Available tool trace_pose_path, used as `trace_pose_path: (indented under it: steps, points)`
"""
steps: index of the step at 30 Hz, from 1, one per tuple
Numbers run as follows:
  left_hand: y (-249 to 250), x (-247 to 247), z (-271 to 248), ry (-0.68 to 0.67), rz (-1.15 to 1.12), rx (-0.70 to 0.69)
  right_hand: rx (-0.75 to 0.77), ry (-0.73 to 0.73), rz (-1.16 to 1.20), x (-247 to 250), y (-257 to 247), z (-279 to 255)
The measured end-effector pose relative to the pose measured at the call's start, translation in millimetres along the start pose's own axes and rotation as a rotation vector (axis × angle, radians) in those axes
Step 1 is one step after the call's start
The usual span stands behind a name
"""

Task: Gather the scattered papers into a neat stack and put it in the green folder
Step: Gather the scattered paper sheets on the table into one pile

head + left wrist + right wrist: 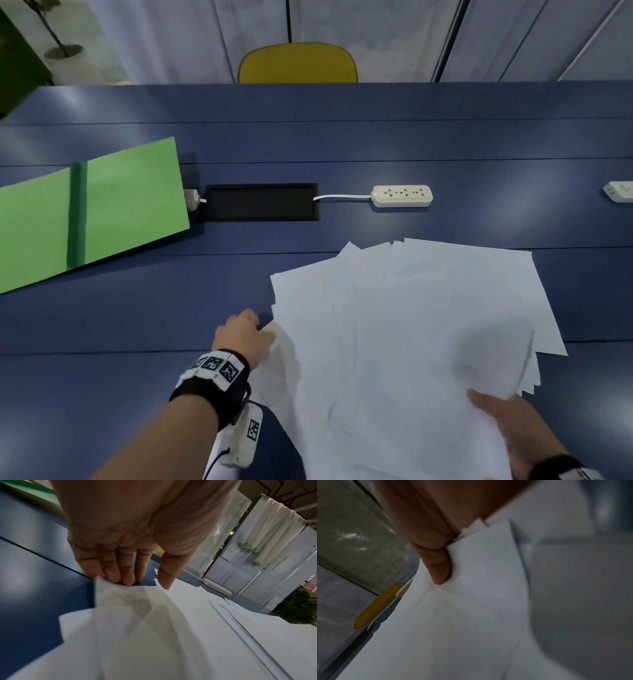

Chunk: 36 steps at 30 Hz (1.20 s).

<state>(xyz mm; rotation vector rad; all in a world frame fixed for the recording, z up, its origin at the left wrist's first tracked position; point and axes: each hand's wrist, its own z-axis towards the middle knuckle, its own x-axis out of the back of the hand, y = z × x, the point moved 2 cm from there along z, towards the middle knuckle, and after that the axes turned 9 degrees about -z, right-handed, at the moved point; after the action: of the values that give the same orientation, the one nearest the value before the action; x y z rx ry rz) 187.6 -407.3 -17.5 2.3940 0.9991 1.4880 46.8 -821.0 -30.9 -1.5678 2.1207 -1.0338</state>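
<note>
A loose, fanned pile of white papers (pixel 411 325) lies on the blue table (pixel 120 325) at centre right. The green folder (pixel 130 198) lies shut at the far left, apart from the pile. My left hand (pixel 260 325) is at the pile's left edge. In the left wrist view its fingers (pixel 126 574) point down, fairly straight, onto the table against a raised sheet corner (pixel 106 592), and the thumb tip touches the top sheet. My right hand (pixel 496 411) grips the pile's near right part, thumb (pixel 440 568) on top, fingers hidden beneath the papers (pixel 479 615).
A black cable hatch (pixel 262 202) and a white power strip (pixel 401 196) sit beyond the papers. Another strip (pixel 620 192) lies at the right edge. A yellow chair (pixel 298 63) stands behind the table. Bare tabletop lies between the folder and the pile.
</note>
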Motion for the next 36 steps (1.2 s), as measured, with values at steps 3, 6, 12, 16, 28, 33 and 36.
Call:
trace_pose_path:
  steps: [3, 6, 12, 16, 28, 33, 36]
  points:
    - [12.6, -3.7, -2.1, -0.019, -0.02, 0.006, 0.002, -0.014, -0.019, 0.8, 4.9, 6.4]
    - [20.6, -6.7, -4.1, -0.025, -0.038, 0.01, -0.002, -0.027, -0.017, 4.9, 12.7, 14.1]
    - [22.1, -19.3, -19.4, -0.048, 0.256, 0.035, 0.007, -0.022, -0.012, 4.7, 15.2, 17.0]
    - [16.2, -24.7, -16.7, -0.093, 0.156, 0.055, 0.003, -0.004, -0.039, 4.3, 14.9, 18.5]
    - [41.1, -16.4, -0.5, 0.077, 0.024, -0.157, 0.051, 0.079, -0.091, 4.6, 12.4, 22.1]
    - [56.0, -14.6, 13.6, -0.029, 0.218, -0.3, 0.071, 0.145, -0.093, 4.6, 11.0, 23.7]
    - [61.5, -14.5, 19.2, -0.047, 0.307, -0.305, 0.069, 0.15, -0.051, 4.2, 9.8, 22.3]
